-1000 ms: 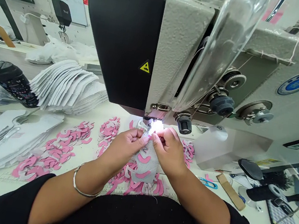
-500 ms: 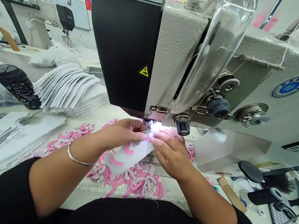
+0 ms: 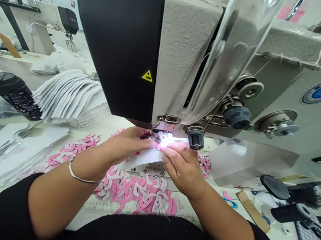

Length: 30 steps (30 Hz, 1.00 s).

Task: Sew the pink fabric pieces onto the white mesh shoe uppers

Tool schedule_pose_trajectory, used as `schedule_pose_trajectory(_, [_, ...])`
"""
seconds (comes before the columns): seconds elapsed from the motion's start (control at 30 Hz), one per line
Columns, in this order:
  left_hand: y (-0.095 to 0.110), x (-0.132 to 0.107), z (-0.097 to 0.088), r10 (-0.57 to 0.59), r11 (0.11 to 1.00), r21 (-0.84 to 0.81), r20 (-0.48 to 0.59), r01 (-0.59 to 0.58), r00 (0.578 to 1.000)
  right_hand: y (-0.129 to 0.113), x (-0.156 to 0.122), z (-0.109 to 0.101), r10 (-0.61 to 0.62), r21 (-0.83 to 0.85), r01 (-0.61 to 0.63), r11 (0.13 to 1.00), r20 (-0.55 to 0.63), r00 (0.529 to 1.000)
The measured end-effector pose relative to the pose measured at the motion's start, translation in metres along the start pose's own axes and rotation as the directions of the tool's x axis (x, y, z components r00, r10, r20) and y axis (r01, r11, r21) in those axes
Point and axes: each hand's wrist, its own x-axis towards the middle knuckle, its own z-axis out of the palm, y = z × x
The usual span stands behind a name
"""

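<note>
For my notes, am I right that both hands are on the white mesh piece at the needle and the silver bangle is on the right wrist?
No: the head view shows the silver bangle on the left wrist, behind the left hand; the rest stands.

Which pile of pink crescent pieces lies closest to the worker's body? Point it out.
The big pile just below the left hand and right hand; the left pile and right pile lie farther back.

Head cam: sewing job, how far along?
Done: unclear; flat white pieces lie at far left. In hand: left hand and right hand press one white mesh piece under the sewing machine. Left, probably plenty: a fanned white stack and loose pink crescents wait.
</note>
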Motion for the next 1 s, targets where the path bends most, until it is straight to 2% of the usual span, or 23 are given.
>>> schedule_pose_trajectory(0.2, [0.006,0.001,0.010,-0.057,0.998,-0.036,-0.007,0.056,0.998,0.002,0.001,0.001,0.010,0.031,-0.010,0.999,-0.001,1.000])
schedule_pose_trajectory(0.37, [0.002,0.003,0.010,-0.095,0.987,-0.128,0.035,0.098,0.995,0.008,-0.001,-0.003,-0.069,0.041,0.067,0.997,0.028,0.997])
schedule_pose_trajectory(0.5, [0.001,0.005,0.009,-0.130,0.959,-0.238,0.112,0.154,0.985,0.014,-0.003,-0.002,-0.125,0.037,0.124,0.992,0.036,0.991])
schedule_pose_trajectory(0.67, [0.002,0.009,0.008,-0.192,0.899,-0.357,0.198,0.253,0.961,0.014,0.001,0.001,-0.087,0.055,0.087,0.995,-0.015,0.996])
schedule_pose_trajectory(0.8, [0.001,0.011,0.007,-0.169,0.882,-0.399,0.233,0.253,0.958,0.014,0.004,0.001,-0.069,0.078,0.071,0.994,-0.031,0.997])
schedule_pose_trajectory(1.0, [-0.001,0.011,0.007,-0.181,0.892,-0.378,0.205,0.249,0.962,0.017,0.003,0.003,-0.068,0.122,0.073,0.990,-0.048,0.997])
